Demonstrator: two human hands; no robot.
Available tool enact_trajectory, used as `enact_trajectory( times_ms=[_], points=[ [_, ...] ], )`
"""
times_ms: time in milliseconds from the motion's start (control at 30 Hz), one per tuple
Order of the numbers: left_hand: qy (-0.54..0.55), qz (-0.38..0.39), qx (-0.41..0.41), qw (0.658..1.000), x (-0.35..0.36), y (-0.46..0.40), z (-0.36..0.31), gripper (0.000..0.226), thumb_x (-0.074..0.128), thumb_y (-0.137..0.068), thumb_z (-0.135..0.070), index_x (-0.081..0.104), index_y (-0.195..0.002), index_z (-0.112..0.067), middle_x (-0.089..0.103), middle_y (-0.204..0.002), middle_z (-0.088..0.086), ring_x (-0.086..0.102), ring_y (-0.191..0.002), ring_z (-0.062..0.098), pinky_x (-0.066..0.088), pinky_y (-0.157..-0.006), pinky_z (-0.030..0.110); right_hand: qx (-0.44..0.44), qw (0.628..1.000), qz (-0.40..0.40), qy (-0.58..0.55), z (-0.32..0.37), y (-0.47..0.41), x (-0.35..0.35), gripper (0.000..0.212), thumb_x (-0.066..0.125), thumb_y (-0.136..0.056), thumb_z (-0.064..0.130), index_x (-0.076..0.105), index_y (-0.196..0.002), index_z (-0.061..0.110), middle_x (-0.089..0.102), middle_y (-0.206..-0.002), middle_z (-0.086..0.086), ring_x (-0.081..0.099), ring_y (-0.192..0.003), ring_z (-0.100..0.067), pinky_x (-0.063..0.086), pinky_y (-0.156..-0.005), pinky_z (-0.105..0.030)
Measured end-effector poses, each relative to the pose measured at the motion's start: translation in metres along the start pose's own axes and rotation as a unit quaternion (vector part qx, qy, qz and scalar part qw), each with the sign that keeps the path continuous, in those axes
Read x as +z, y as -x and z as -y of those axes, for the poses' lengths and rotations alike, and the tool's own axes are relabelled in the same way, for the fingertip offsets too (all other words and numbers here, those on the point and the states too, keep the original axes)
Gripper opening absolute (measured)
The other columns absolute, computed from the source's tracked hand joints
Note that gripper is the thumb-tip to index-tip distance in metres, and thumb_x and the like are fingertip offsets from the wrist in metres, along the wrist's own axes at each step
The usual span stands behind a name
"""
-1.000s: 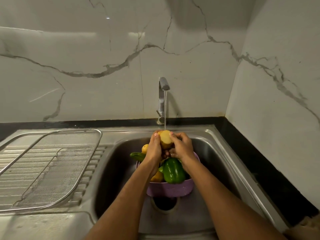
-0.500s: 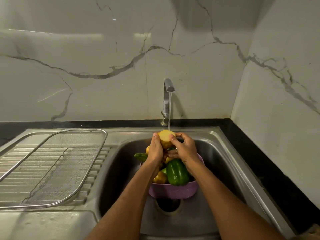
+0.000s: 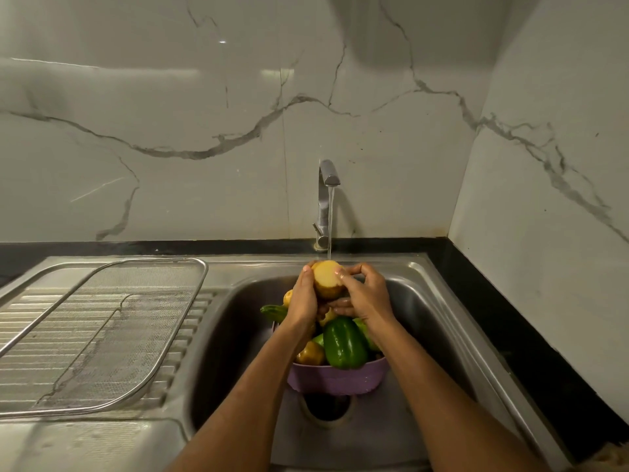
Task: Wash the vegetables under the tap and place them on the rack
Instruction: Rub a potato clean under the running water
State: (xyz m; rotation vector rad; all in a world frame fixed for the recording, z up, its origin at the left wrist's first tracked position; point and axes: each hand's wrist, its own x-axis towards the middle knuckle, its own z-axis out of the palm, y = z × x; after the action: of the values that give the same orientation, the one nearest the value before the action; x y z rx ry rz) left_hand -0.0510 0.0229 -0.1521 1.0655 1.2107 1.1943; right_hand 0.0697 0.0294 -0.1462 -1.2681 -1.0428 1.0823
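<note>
Both hands hold a yellow potato (image 3: pixel 326 278) under the running tap (image 3: pixel 327 185). My left hand (image 3: pixel 303 299) grips its left side, and my right hand (image 3: pixel 364 294) curls round its right side with the thumb on top. Below them a purple colander (image 3: pixel 335 378) sits in the sink (image 3: pixel 235 335) over the drain. It holds a green bell pepper (image 3: pixel 343 344), more potatoes (image 3: pixel 311 354) and a green cucumber (image 3: pixel 274 311). The wire mesh rack (image 3: pixel 102 328) lies on the drainboard to the left with nothing on it.
Marble walls close in the back and the right side. A black counter strip (image 3: pixel 510 335) runs along the sink's right edge. The drain hole (image 3: pixel 326 407) shows below the colander.
The hands keep the potato under the water stream, and the right thumb has shifted slightly over it. The camera view drifted a little.
</note>
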Motion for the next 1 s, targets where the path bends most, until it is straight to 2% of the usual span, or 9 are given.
enact_trajectory(
  times_ms=[100,167,267,333,467,567,700,867,1000],
  points=[
    [-0.011,0.012,0.014,1.000,0.002,0.001,0.002,0.045,0.024,-0.112,-0.046,0.055,-0.139,-0.029,0.065,-0.124,0.016,0.067,-0.100,0.027,0.060,-0.074,0.032,-0.007,0.998,-0.055,0.011,-0.005,-0.004,0.000,0.022,0.061,-0.102,0.041,0.062,-0.100,0.020,0.069,-0.110,-0.012,0.074,-0.092,-0.033,0.064,-0.060,-0.035],
    [-0.014,0.019,0.016,1.000,0.002,0.002,0.002,0.044,0.024,-0.112,-0.045,0.055,-0.139,-0.029,0.065,-0.121,0.013,0.064,-0.088,0.016,0.053,-0.059,0.019,-0.007,0.997,-0.072,0.008,-0.006,-0.004,-0.001,0.025,0.063,-0.100,0.044,0.064,-0.098,0.019,0.069,-0.108,-0.010,0.074,-0.091,-0.029,0.066,-0.062,-0.038],
    [-0.015,0.022,0.018,0.999,0.001,0.003,0.000,0.044,0.024,-0.112,-0.045,0.054,-0.140,-0.027,0.063,-0.113,0.014,0.060,-0.077,0.011,0.050,-0.053,0.016,-0.014,0.997,-0.077,0.005,-0.002,-0.002,-0.001,0.032,0.073,-0.092,0.048,0.063,-0.096,0.018,0.069,-0.105,-0.007,0.074,-0.089,-0.026,0.065,-0.062,-0.038],
    [-0.032,0.032,0.034,0.998,-0.001,0.003,0.002,0.044,0.024,-0.112,-0.042,0.052,-0.141,-0.024,0.063,-0.111,0.011,0.062,-0.081,0.012,0.051,-0.055,0.016,-0.018,0.997,-0.065,0.029,-0.003,0.000,0.001,0.037,0.079,-0.086,0.050,0.060,-0.097,0.019,0.068,-0.106,-0.006,0.075,-0.089,-0.027,0.066,-0.062,-0.040],
    [-0.020,0.020,0.019,0.999,-0.006,0.003,0.003,0.048,0.022,-0.112,-0.046,0.052,-0.142,-0.024,0.064,-0.126,0.012,0.067,-0.109,0.021,0.058,-0.070,0.020,-0.016,0.998,-0.004,0.064,-0.005,0.001,0.004,0.044,0.088,-0.079,0.042,0.056,-0.102,0.023,0.069,-0.112,-0.009,0.076,-0.090,-0.030,0.066,-0.067,-0.043],
    [-0.006,-0.019,0.001,1.000,-0.008,0.002,0.000,0.054,0.023,-0.109,-0.055,0.055,-0.137,-0.020,0.066,-0.125,0.014,0.067,-0.108,0.022,0.057,-0.075,0.026,-0.004,0.999,0.033,0.028,-0.002,0.000,0.003,0.036,0.084,-0.085,0.034,0.057,-0.105,0.021,0.069,-0.114,-0.012,0.078,-0.084,-0.031,0.065,-0.064,-0.038],
    [-0.026,-0.001,-0.004,1.000,-0.004,0.006,-0.002,0.053,0.023,-0.109,-0.056,0.059,-0.121,-0.019,0.065,-0.097,0.008,0.064,-0.078,0.010,0.049,-0.053,0.015,-0.030,0.998,-0.020,0.057,-0.010,-0.003,0.004,0.024,0.069,-0.096,0.045,0.062,-0.098,0.022,0.070,-0.108,-0.009,0.076,-0.087,-0.029,0.066,-0.066,-0.044],
    [-0.086,0.038,0.031,0.995,-0.003,0.011,-0.004,0.045,0.038,-0.110,-0.042,0.027,-0.149,-0.023,0.050,-0.119,0.000,0.057,-0.090,0.005,0.051,-0.053,0.011,-0.081,0.987,-0.057,0.124,-0.007,-0.003,0.004,0.027,0.064,-0.097,0.051,0.063,-0.095,0.024,0.071,-0.097,0.000,0.074,-0.084,-0.019,0.066,-0.067,-0.040],
    [-0.100,0.006,0.051,0.994,-0.001,0.006,0.000,0.044,0.031,-0.111,-0.046,0.048,-0.137,-0.016,0.062,-0.110,0.005,0.064,-0.095,0.014,0.053,-0.070,0.021,-0.091,0.985,-0.012,0.145,-0.007,-0.006,0.000,0.011,0.065,-0.100,0.034,0.066,-0.108,0.026,0.068,-0.110,0.002,0.067,-0.101,-0.016,0.063,-0.085,-0.042]
  ],
)
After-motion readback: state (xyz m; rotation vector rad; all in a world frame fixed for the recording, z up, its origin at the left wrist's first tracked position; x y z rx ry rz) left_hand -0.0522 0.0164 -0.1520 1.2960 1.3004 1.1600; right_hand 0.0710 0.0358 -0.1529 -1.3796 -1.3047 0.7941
